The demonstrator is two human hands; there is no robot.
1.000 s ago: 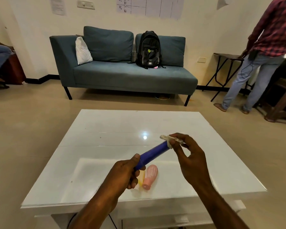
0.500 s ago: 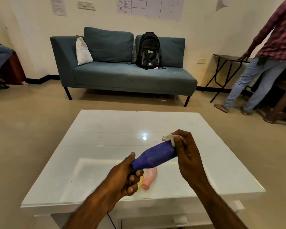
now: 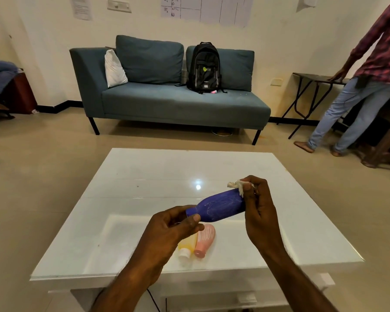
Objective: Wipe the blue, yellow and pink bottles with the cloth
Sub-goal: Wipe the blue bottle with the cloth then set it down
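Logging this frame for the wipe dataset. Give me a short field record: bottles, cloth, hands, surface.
held bottle: blue plastic bottle, tilted, above the table
left hand: grips the blue bottle's neck end
right hand: presses a small white cloth to the blue bottle's base end
yellow plastic bottle: lying on the table, partly hidden by the left hand
pink plastic bottle: lying beside the yellow one
surface: glossy white table

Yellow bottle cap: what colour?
White. The yellow bottle lies on the table beside the pink bottle; cap shows in the head view.
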